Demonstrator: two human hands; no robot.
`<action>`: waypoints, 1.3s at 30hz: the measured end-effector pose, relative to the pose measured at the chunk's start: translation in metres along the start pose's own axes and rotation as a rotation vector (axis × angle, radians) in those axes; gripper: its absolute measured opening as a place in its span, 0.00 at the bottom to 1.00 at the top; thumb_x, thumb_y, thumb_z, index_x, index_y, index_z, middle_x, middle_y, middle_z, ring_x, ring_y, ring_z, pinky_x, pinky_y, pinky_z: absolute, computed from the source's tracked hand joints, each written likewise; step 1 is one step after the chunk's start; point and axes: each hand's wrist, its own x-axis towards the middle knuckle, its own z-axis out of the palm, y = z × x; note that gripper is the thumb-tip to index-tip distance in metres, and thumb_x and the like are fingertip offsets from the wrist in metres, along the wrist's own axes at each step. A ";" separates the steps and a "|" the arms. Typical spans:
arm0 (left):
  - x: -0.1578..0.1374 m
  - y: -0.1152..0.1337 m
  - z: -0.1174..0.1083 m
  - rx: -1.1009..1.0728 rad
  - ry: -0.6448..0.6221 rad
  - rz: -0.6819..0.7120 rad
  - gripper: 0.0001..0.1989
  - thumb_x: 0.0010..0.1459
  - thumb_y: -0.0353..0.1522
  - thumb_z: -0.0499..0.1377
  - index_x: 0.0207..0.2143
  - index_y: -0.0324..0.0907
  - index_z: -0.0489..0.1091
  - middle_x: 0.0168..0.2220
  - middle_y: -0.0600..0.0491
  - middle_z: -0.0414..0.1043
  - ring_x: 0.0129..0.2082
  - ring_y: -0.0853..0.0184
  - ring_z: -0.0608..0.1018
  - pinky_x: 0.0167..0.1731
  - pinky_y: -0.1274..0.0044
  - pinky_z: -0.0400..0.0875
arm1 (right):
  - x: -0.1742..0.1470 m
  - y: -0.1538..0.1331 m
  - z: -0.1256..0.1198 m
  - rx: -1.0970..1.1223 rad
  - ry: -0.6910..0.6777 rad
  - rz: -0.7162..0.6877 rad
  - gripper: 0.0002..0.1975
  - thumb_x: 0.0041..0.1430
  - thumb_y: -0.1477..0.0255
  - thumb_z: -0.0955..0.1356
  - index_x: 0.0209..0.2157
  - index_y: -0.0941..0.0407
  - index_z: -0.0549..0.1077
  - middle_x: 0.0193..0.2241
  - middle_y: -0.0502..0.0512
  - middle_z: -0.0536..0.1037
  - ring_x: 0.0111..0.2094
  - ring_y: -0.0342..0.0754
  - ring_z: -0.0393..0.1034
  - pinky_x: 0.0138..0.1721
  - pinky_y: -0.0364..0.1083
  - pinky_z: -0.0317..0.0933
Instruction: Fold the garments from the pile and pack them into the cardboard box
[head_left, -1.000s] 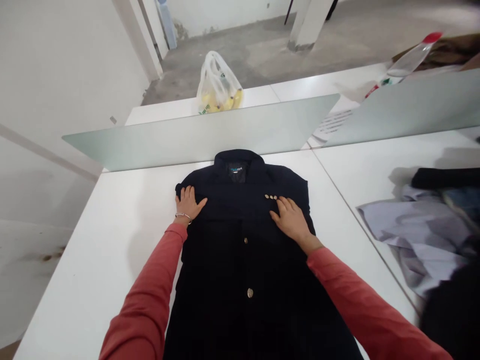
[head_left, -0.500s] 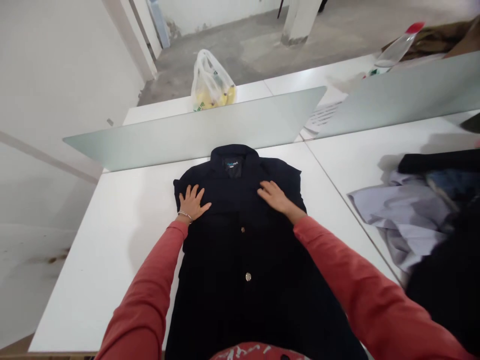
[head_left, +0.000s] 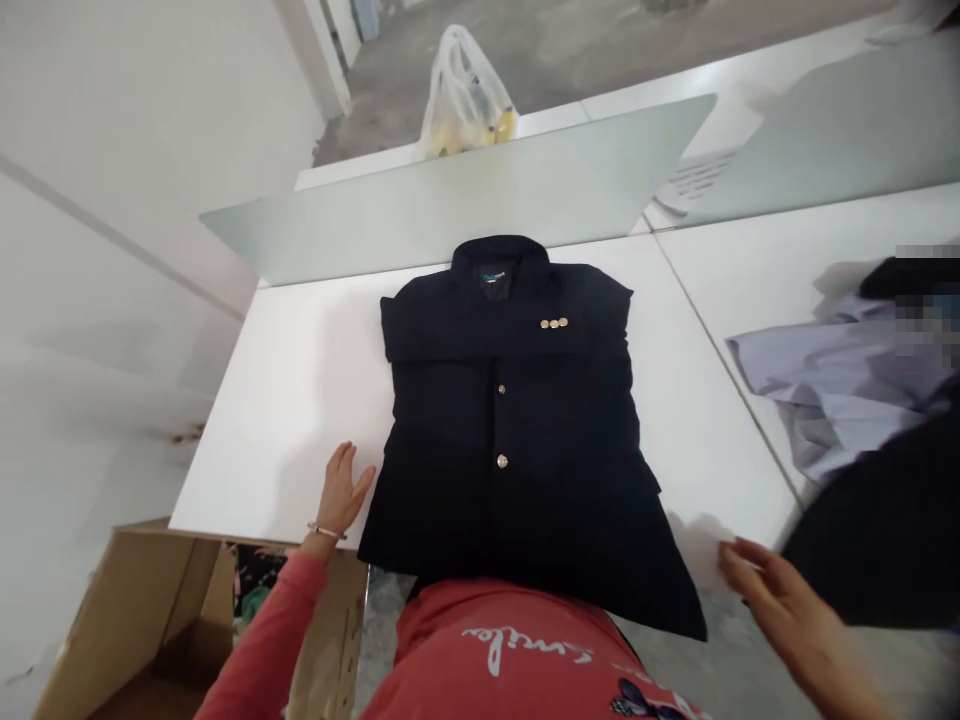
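A: How far is the folding, from what you see?

B: I judge it is about half done. The dark navy jacket (head_left: 517,420) lies face up on the white bench (head_left: 285,400), its collar near the frosted glass divider (head_left: 465,200). Both sleeves are already laid across the chest, one of them showing three gold cuff buttons (head_left: 553,323). The lower hem hangs a little over the near edge of the bench, so the bottom part is not yet folded up.

A: And the hands?

B: My left hand (head_left: 341,490) is flat and open on the bench, just beside the left edge of the jacket. It grips nothing. My right hand (head_left: 780,610) is low at the right, fingers spread, near the lower right corner of the jacket but apart from it, also holding nothing.

A: Any writing?

B: There is a small label (head_left: 493,275) inside the collar, but it is too small to read. On my red shirt (head_left: 517,650) I read a white word in script, it looks like "smile". A sheet of printed paper (head_left: 694,180) lies behind the divider, not legible.

A: Other things?

B: A plastic bag (head_left: 465,95) with yellow items, a cardboard box (head_left: 150,620) under the bench, and a pile of clothes (head_left: 840,370) at the right.
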 end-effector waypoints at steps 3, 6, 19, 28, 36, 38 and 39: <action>-0.059 0.019 0.012 0.003 0.043 -0.127 0.23 0.50 0.44 0.52 0.44 0.37 0.62 0.43 0.41 0.66 0.45 0.56 0.68 0.46 0.62 0.63 | -0.008 0.001 0.012 0.075 -0.084 -0.048 0.27 0.38 0.50 0.61 0.37 0.54 0.64 0.36 0.60 0.73 0.36 0.58 0.69 0.38 0.53 0.62; -0.083 0.041 0.020 -0.017 0.089 -0.233 0.21 0.48 0.41 0.54 0.42 0.38 0.63 0.39 0.43 0.68 0.42 0.57 0.70 0.44 0.64 0.65 | -0.009 -0.003 0.017 -0.046 -0.113 -0.149 0.30 0.38 0.48 0.61 0.37 0.56 0.65 0.34 0.61 0.73 0.36 0.59 0.68 0.37 0.53 0.61; -0.088 0.058 -0.001 -0.566 -0.123 -0.715 0.15 0.35 0.40 0.61 0.22 0.37 0.68 0.19 0.52 0.69 0.23 0.64 0.73 0.25 0.75 0.66 | -0.013 -0.011 0.010 -0.078 -0.285 -0.229 0.15 0.48 0.59 0.58 0.20 0.55 0.63 0.18 0.52 0.67 0.23 0.47 0.62 0.24 0.44 0.54; -0.112 0.079 -0.006 -1.098 -0.083 -0.815 0.19 0.33 0.38 0.65 0.28 0.35 0.68 0.20 0.54 0.72 0.22 0.68 0.73 0.25 0.77 0.69 | -0.032 0.006 -0.001 0.237 -0.085 -0.092 0.18 0.42 0.55 0.61 0.25 0.57 0.65 0.18 0.51 0.65 0.21 0.45 0.60 0.23 0.44 0.54; -0.127 0.085 0.000 -1.269 -0.049 -0.864 0.14 0.36 0.26 0.64 0.29 0.34 0.68 0.23 0.52 0.73 0.22 0.70 0.74 0.23 0.80 0.70 | -0.048 0.024 0.022 0.795 -0.305 0.223 0.19 0.35 0.62 0.70 0.30 0.57 0.67 0.31 0.55 0.72 0.30 0.48 0.66 0.28 0.45 0.62; -0.129 0.086 0.001 -1.306 -0.042 -0.854 0.13 0.37 0.24 0.63 0.30 0.34 0.68 0.24 0.51 0.74 0.22 0.70 0.74 0.24 0.81 0.70 | -0.050 0.024 0.024 1.013 -0.446 0.270 0.18 0.34 0.65 0.71 0.31 0.56 0.68 0.32 0.54 0.73 0.30 0.47 0.67 0.26 0.43 0.63; -0.130 0.088 0.001 -1.324 -0.044 -0.852 0.13 0.37 0.23 0.63 0.30 0.33 0.68 0.24 0.51 0.74 0.22 0.70 0.74 0.24 0.81 0.70 | -0.051 0.024 0.024 1.072 -0.499 0.276 0.17 0.34 0.67 0.72 0.30 0.56 0.69 0.31 0.53 0.73 0.29 0.46 0.67 0.25 0.42 0.63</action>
